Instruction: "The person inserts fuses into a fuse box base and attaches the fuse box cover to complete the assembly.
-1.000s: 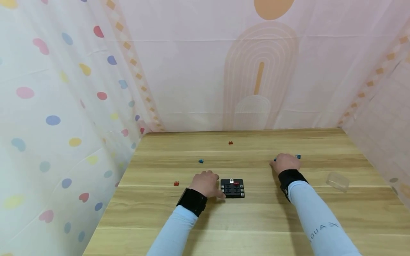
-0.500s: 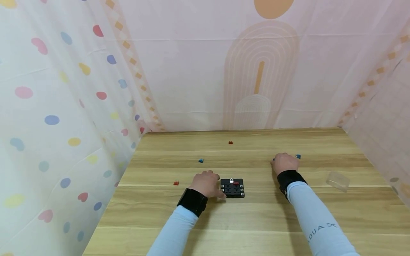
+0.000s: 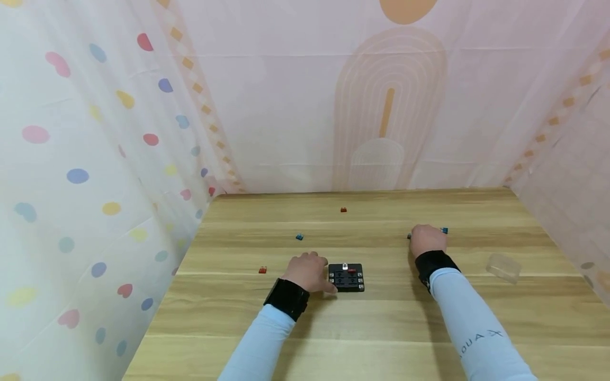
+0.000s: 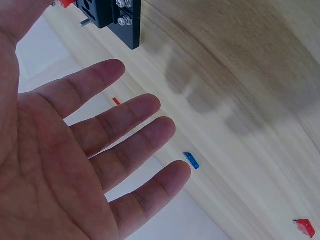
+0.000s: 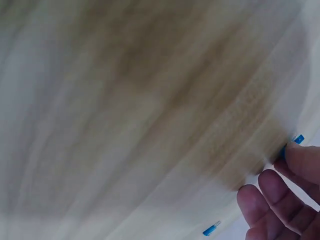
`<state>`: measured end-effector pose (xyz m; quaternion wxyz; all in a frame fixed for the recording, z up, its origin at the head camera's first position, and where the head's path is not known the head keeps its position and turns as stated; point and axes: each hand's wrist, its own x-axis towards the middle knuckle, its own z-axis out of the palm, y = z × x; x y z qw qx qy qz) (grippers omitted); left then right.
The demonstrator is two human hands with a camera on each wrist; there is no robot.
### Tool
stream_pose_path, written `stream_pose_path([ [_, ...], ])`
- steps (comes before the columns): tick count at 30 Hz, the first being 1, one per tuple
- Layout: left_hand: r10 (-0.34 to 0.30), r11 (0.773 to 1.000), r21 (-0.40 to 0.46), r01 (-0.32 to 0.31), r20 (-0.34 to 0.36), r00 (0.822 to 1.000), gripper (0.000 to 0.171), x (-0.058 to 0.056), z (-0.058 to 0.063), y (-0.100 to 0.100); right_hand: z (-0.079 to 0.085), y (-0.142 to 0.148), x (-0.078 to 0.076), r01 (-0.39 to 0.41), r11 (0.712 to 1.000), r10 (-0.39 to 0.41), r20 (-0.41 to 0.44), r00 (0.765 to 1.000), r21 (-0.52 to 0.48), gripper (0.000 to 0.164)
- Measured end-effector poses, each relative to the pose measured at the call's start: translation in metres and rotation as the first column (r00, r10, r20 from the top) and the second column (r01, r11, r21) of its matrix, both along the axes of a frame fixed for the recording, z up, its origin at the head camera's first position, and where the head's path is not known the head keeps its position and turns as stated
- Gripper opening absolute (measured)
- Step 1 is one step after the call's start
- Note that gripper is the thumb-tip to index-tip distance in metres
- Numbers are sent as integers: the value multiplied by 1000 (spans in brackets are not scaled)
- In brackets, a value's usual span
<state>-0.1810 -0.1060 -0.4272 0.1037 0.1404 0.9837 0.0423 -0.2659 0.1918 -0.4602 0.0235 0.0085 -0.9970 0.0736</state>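
A black fuse block (image 3: 346, 286) with a red blade fuse (image 3: 351, 271) in it lies on the wooden table. Beside its left side is my left hand (image 3: 306, 272), thumb at the front left corner; whether it touches is unclear. In the left wrist view the four fingers (image 4: 145, 137) spread loosely, with the block (image 4: 102, 14) above them. Farther back on the right, my right hand (image 3: 428, 239) pinches a blue blade fuse (image 5: 299, 139) at the tabletop between thumb and forefinger, which partly hide it. Another blue fuse (image 3: 445, 230) lies just right of that hand.
Loose on the left are a red fuse (image 3: 262, 270) and a blue fuse (image 3: 299, 237). One more red fuse (image 3: 343, 210) lies near the back edge. At the right sits a clear plastic case or lid (image 3: 504, 268). Patterned curtains stand behind and at both sides.
My right hand has shifted and turned slightly to the right at the blue fuse. The left hand and the fuse block have stayed in place.
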Motion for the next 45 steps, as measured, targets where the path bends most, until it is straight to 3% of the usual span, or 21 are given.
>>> stream_pose_path([
  [4, -1, 1000, 0, 1, -2, 1000, 71, 1, 2, 1, -1, 2, -2, 21, 999, -20, 29, 999, -24, 23],
  [11, -5, 1000, 1, 5, 4, 1000, 70, 3, 5, 3, -8, 0, -5, 74, 996, -70, 66, 995, -49, 48],
  [17, -10, 1000, -3, 10, 0, 1000, 70, 3, 6, 4, -10, 0, -2, -1, 999, -1, 48, 999, 38, 19],
  [22, -10, 1000, -5, 10, -14, 1000, 69, 2, 5, 6, -12, 4, 3, -67, 998, 68, -33, 997, 20, 17],
  [31, -14, 1000, -8, 14, -23, 1000, 69, 1, 7, 9, -16, 8, 10, -197, 980, 190, -149, 970, -35, 19],
  [39, -15, 1000, -15, 15, -26, 1000, 66, 0, 6, 12, -16, 10, 10, -200, 979, 194, -144, 970, -28, 17],
  [42, -20, 1000, -13, 20, -25, 999, 68, -1, 6, 13, -15, 10, 10, -157, 987, 151, -126, 981, -41, 11],
  [45, -22, 1000, -17, 22, -24, 999, 69, -1, 7, 13, -14, 8, 11, -94, 994, 89, -87, 992, -53, 23],
])
